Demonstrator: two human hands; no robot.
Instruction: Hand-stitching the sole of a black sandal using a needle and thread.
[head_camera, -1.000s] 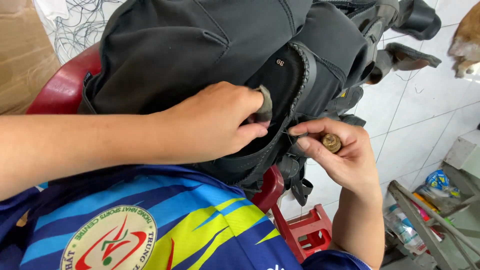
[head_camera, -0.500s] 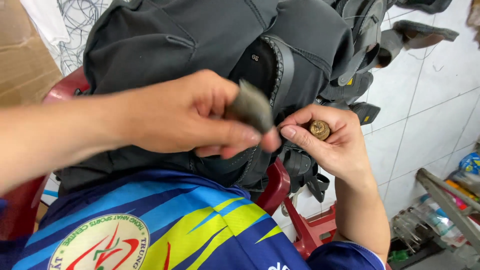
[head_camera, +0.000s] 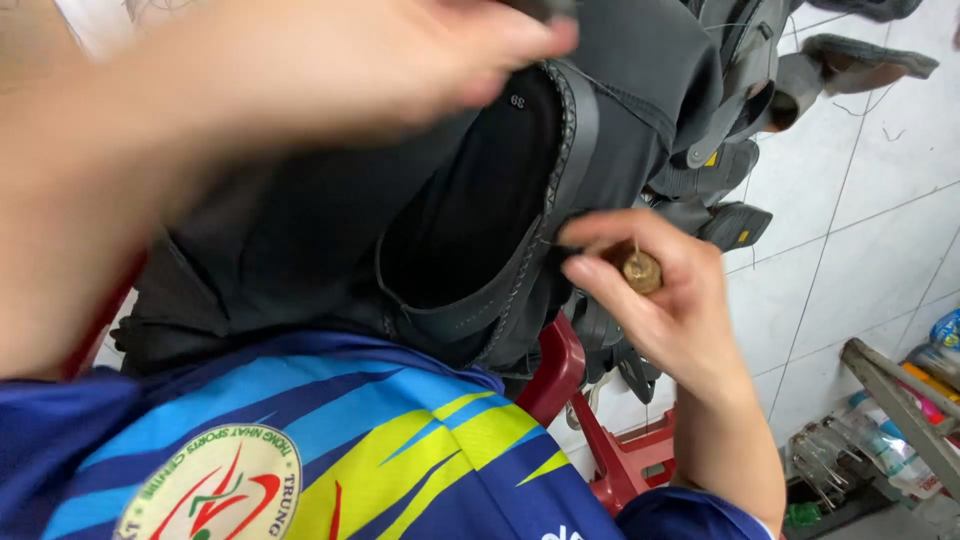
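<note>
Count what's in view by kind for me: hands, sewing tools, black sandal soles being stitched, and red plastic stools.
Hands: 2, the left hand blurred over the sole, the right hand holding the awl.
Awl: 1, round wooden handle.
Sole: 1, black, stitching along its rim.
Red stool: 1.
Total: 5.
</note>
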